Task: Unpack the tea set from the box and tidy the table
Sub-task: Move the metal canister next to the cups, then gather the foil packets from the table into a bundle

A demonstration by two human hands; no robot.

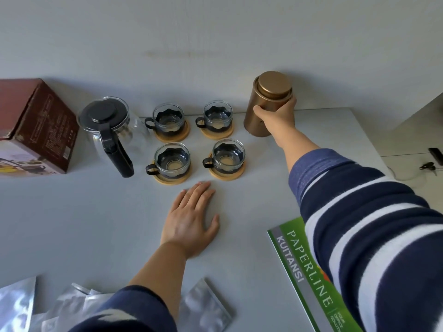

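A glass teapot (115,133) with a black lid and handle stands at the back left of the white table (72,224). Beside it, several glass cups (171,159) in black holders sit on round wooden coasters in a square. At the back right stands a copper tin canister (262,109), and my right hand (278,115) is wrapped around its side. My left hand (191,221) lies flat on the table just in front of the cups, fingers apart, holding nothing. The dark red tea set box (40,121) stands at the far left.
Crumpled silver foil bags (206,307) lie along the near edge. A green Paperline receipt book (309,276) lies at the near right, partly under my sleeve. The wall rises right behind the table. A second surface at right holds keys (429,166) and a cable.
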